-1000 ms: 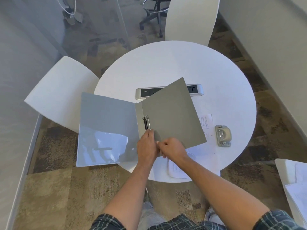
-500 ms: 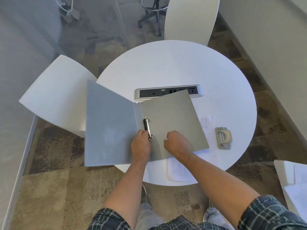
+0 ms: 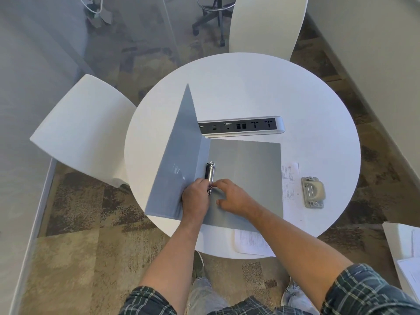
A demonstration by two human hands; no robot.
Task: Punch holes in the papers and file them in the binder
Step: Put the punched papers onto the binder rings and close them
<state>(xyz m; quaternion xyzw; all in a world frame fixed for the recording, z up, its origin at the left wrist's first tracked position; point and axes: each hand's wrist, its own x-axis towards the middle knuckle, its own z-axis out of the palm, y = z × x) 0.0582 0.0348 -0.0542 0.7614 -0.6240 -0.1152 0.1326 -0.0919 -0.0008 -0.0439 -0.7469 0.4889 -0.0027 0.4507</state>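
Both hands, left (image 3: 195,195) and right (image 3: 234,196), pinch the ring clip (image 3: 210,176) at frame centre; I judge the binder (image 3: 245,169) stiff and light.

binder (image 3: 245,173): you are looking at plain grey covers, the raised one a bit bluish.
ring clip (image 3: 210,173): it is shining silver and black.
table (image 3: 261,92): it is showing plain white.
papers (image 3: 289,178): white, carrying small black print.
hole punch (image 3: 313,192): beige and grey.
sleeves (image 3: 363,292): you are wearing a dark green plaid with pale lines.
carpet (image 3: 75,223): mottled brown and tan.
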